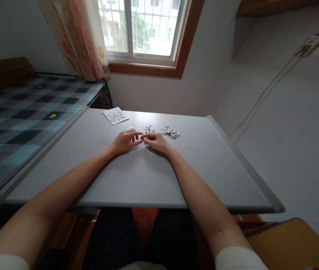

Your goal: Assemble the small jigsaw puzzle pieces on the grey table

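A small dark jigsaw puzzle piece (142,138) sits between my two hands, just over the middle of the table. My right hand (157,142) pinches it between thumb and forefinger. From the other side, the thumb and forefinger of my left hand (125,141) close on the same piece, the other fingers loosely curled. Beyond my hands lies a small cluster of loose puzzle pieces (149,129), partly hidden by my right hand. A larger heap of puzzle pieces (172,132) spreads to the right. A few pale pieces (130,128) show behind my left hand.
The grey-white table (142,183) has raised side rims. A printed picture card (116,115) lies near its far left edge. At the left stands a bed with a checked cover (35,108). A wooden seat (291,243) is at the lower right, and a cable (260,98) hangs along the wall.
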A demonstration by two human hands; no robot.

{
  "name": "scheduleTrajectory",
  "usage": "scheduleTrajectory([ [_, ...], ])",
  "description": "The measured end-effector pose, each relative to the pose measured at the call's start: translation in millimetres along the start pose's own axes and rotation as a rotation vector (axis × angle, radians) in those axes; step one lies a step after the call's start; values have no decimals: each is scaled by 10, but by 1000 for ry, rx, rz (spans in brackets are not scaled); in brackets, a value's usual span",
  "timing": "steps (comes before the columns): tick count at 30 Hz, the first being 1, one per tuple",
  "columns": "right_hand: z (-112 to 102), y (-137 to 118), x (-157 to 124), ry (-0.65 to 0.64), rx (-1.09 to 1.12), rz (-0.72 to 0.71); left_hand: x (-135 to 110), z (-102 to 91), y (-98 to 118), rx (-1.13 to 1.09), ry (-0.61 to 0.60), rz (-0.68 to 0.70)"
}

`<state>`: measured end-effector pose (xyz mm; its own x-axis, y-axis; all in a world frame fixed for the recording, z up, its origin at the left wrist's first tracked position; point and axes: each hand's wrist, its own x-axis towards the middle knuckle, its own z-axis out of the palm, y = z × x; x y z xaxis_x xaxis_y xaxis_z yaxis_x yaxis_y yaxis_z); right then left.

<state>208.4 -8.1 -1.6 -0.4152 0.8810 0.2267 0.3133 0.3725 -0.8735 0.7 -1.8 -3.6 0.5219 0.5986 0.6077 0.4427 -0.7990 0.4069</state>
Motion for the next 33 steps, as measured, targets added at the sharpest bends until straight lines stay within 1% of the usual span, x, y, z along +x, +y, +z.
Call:
scheduleTrajectory([
  [3, 7, 9, 6, 14, 14, 4, 9, -12, 0, 0, -19, 0],
  [6, -3, -6, 3, -6, -11, -19, 12, -22, -16, 8, -41, 4],
  [11, -17, -18, -2, -5, -38, -29, 7, -13, -47, 14, -45, -7],
  [15, -10, -7, 3, 2, -39, -20, 3, -13, -32, 23, -35, -7],
  [21, -9, -27, -4, -1, -55, -28, -10, -12, -18, 75, -64, 47],
  [24, -10, -36, -10, 3, -60, -36, -11, -6, -23, 107, -55, 53],
  [29, -9, -25, -5, 12, -66, -33, -8, -3, -33, 112, -54, 46],
  [33, -9, -15, 7, 18, -80, -31, -9, -8, -32, 97, -65, 8],
])
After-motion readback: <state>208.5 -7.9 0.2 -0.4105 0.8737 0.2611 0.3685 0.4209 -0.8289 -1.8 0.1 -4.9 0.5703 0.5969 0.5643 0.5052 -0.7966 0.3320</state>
